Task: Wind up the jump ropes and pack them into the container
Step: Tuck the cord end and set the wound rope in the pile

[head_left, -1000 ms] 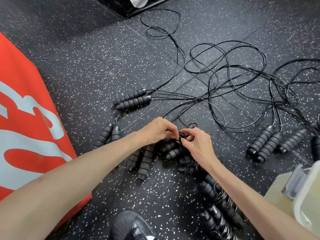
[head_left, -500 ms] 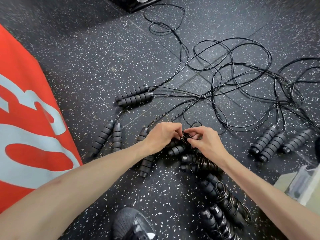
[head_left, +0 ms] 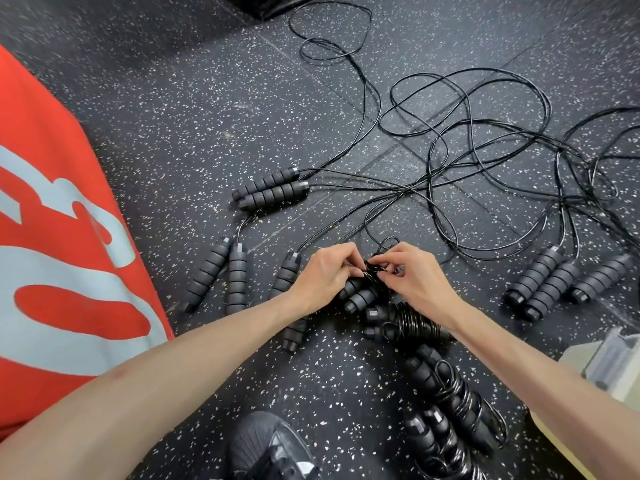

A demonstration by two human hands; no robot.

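Head view: left hand (head_left: 323, 271) and right hand (head_left: 414, 271) both pinch the wound cord (head_left: 373, 271) over its handles (head_left: 360, 297). Risk: a slipped grip lets the coil spring loose, probably snagging the loose ropes (head_left: 467, 150) nearby.

Both bare forearms come in from the bottom corners and converge mid-frame. Left hand (head_left: 325, 271) is knuckles up, wrist slightly bent, fingers curled under, fingertips pinching at the meeting point. Right hand (head_left: 417, 273) faces it, back of hand up, thumb and index pinched, other fingers curled in. The 2 hands' fingertips nearly touch each other. Left arm runs long and diagonal from bottom left; right arm runs from the bottom right edge.
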